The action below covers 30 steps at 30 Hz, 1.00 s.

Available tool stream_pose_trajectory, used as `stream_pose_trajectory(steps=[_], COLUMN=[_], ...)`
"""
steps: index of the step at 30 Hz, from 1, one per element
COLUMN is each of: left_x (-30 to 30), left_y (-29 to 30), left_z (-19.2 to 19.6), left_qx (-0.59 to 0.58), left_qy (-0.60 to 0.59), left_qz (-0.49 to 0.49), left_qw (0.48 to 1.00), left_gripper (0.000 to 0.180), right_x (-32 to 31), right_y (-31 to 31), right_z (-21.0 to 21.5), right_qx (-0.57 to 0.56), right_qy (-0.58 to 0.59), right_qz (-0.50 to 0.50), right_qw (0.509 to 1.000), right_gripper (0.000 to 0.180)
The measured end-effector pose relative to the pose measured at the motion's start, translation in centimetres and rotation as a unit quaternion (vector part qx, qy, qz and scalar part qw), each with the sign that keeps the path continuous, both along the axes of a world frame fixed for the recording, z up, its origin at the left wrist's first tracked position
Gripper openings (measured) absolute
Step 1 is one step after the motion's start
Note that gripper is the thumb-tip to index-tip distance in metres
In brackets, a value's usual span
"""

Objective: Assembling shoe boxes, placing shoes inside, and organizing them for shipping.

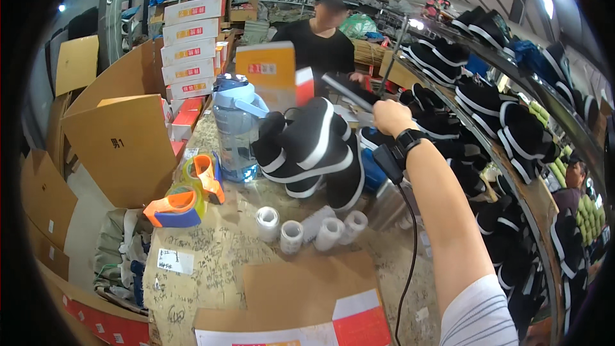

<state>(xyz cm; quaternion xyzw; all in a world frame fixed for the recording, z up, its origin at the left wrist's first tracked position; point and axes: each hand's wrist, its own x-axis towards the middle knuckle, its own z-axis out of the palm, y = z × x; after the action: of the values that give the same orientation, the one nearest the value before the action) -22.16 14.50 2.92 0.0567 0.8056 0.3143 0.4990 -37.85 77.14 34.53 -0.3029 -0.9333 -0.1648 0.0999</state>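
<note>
My right hand (392, 117) reaches over the far right of the table, its fingers closed round one end of a long, flat grey bar (349, 91). The bar is blurred, and its kind is not plain. Strapped to my right wrist are a black band (409, 143) and a small black box (388, 163) with a cable running down. Left of the hand lies a heap of black shoes (314, 138) with white soles. Beyond the heap an orange and white carton (266, 70) stands upright, slightly blurred. My left hand does not show.
A blue water bottle (236, 128), tape dispensers (173, 208) and several white label rolls (291, 236) stand on the table (218, 256). An opened carton (307, 288) lies at the near edge. Shoe racks (512, 83) line the right. A person (323, 35) stands across the table.
</note>
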Motion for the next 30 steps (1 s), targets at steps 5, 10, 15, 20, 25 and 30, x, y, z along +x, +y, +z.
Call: stream_pose_trajectory(steps=[5,10,15,20,25,30], left_x=[0.0,-0.2,0.7,2.7,9.1,25.8], left_y=[-0.4,-0.2,-0.7,-1.9,-7.2,-18.4], left_z=[-0.7,-1.6,-1.5,-1.2,-2.7,-3.0], left_qx=[-0.015,-0.027,-0.037,-0.046,-0.076,-0.065], left_qy=[-0.026,-0.052,-0.073,-0.088,-0.165,-0.343], left_qz=[0.024,0.036,0.044,0.03,-0.037,-0.195], left_qw=[0.999,0.998,0.996,0.995,0.983,0.917], left_gripper=[0.036,0.036,0.036,0.035,0.035,0.034], right_x=[-2.2,-4.4,-4.2,-3.6,-1.3,10.2], right_y=[3.2,4.2,4.0,5.8,-2.0,-22.0], right_z=[-2.1,-5.9,-8.5,-2.7,3.7,0.9], right_qx=[-0.005,0.015,-0.024,-0.01,-0.178,-0.545], right_qy=[-0.147,-0.208,-0.252,-0.057,0.286,0.171], right_qz=[-0.039,-0.058,-0.085,0.037,0.203,0.38], right_qw=[0.988,0.976,0.964,0.998,0.919,0.728], right_gripper=[0.03,0.026,0.031,0.019,0.025,0.022])
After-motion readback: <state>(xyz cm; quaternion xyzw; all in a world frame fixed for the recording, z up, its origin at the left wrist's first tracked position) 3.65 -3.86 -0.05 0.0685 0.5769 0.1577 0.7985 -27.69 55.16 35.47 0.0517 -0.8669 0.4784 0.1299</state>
